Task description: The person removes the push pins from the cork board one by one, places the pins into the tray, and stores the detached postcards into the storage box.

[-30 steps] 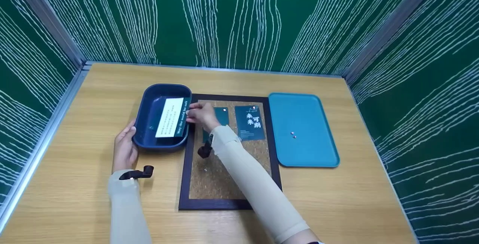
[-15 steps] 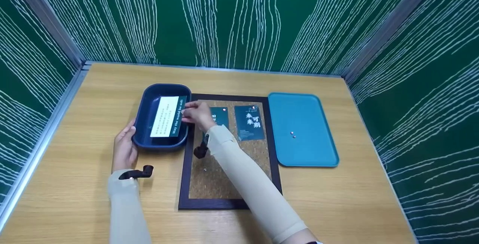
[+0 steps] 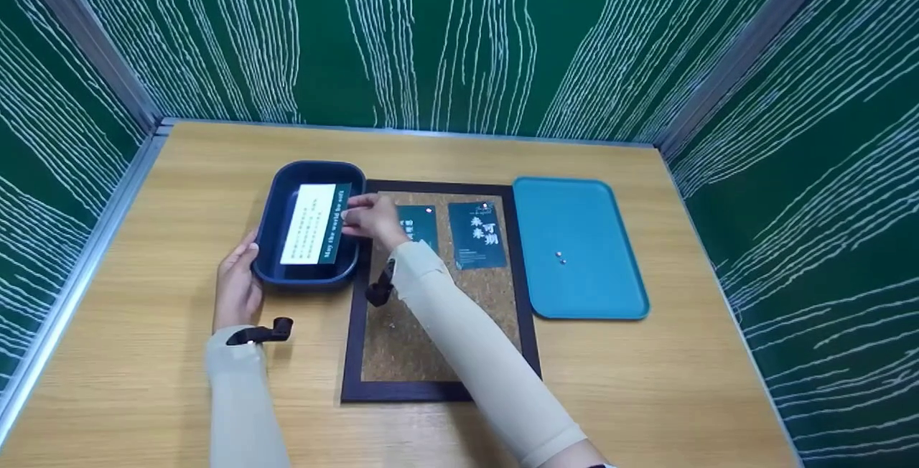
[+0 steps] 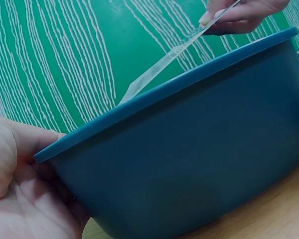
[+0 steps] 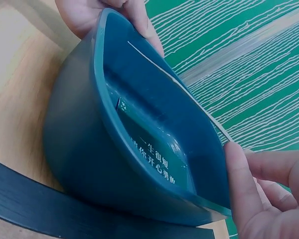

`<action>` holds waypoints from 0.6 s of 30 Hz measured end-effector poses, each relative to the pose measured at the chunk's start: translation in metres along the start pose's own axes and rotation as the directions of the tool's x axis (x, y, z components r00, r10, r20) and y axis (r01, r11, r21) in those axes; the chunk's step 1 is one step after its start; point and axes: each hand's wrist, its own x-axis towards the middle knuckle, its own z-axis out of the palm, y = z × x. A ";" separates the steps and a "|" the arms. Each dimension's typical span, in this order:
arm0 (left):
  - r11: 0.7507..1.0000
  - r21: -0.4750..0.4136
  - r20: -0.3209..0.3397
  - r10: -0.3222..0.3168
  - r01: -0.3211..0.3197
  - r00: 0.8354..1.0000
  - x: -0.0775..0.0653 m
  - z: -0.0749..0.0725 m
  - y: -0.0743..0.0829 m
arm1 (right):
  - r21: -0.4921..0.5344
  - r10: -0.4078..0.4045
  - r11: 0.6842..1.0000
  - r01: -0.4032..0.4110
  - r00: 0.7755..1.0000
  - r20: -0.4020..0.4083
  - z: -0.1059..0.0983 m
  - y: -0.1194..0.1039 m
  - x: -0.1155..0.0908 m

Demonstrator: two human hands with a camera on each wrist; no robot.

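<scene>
My right hand [image 3: 375, 220] pinches the right edge of a white-and-green printed card [image 3: 309, 227], held tilted over a dark blue plastic basin [image 3: 316, 283]. Edge-on, the card [image 4: 162, 62] slants down behind the basin's rim in the left wrist view. Inside the basin, a dark green card [image 5: 154, 149] with white characters lies at the bottom. My left hand [image 3: 239, 281] holds the basin's left side, its thumb at the rim and its fingers against the outer wall.
A dark-framed cork board [image 3: 409, 346] lies right of the basin, bearing a green card [image 3: 479, 242] and another green card [image 3: 423, 220] partly behind my right hand; pins show at their tops. A turquoise tray [image 3: 585, 288] with two small pins [image 3: 561, 258] lies farther right.
My right hand has moved slightly left with the card, which now sits farther over the basin and away from its right rim. The left hand and the basin have stayed put.
</scene>
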 end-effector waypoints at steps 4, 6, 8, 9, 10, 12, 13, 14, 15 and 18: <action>1.000 -0.002 0.000 -0.012 0.012 1.000 0.000 0.000 0.000 | -0.002 -0.001 1.000 0.001 1.000 -0.011 0.004 0.000 -0.001; 1.000 0.000 0.000 -0.021 0.021 1.000 0.000 -0.001 0.001 | 0.007 0.000 1.000 0.000 1.000 -0.012 0.005 0.000 -0.002; 1.000 -0.007 -0.001 -0.030 0.030 1.000 0.000 -0.001 0.001 | 0.017 0.000 1.000 0.000 1.000 -0.009 0.007 0.000 -0.002; 0.999 -0.010 0.000 -0.032 0.032 1.000 0.000 -0.001 0.001 | 0.022 -0.003 1.000 0.003 1.000 -0.009 0.007 0.000 -0.002; 0.999 -0.013 0.002 -0.032 0.032 0.999 0.000 -0.001 0.001 | 0.028 -0.007 1.000 0.008 1.000 -0.007 0.008 0.000 -0.002; 0.999 -0.015 0.007 -0.032 0.032 0.999 0.000 -0.002 0.001 | 0.043 -0.018 0.999 0.018 1.000 0.006 0.008 0.000 -0.002; 0.999 -0.021 0.012 -0.030 0.031 0.999 0.000 -0.001 0.001 | 0.052 -0.022 0.998 0.022 1.000 0.013 0.008 0.001 -0.002; 0.999 -0.025 0.014 -0.028 0.029 1.000 0.000 -0.001 0.001 | 0.065 -0.024 0.998 0.023 0.999 0.024 0.007 0.001 -0.002; 0.999 -0.033 0.017 -0.027 0.027 1.000 0.000 -0.001 0.000 | 0.075 -0.024 0.997 0.021 0.999 0.031 0.007 0.001 -0.002; 0.998 -0.053 0.015 -0.026 0.027 1.000 0.001 -0.001 0.000 | 0.087 -0.010 0.996 0.006 0.999 0.040 0.006 0.002 -0.001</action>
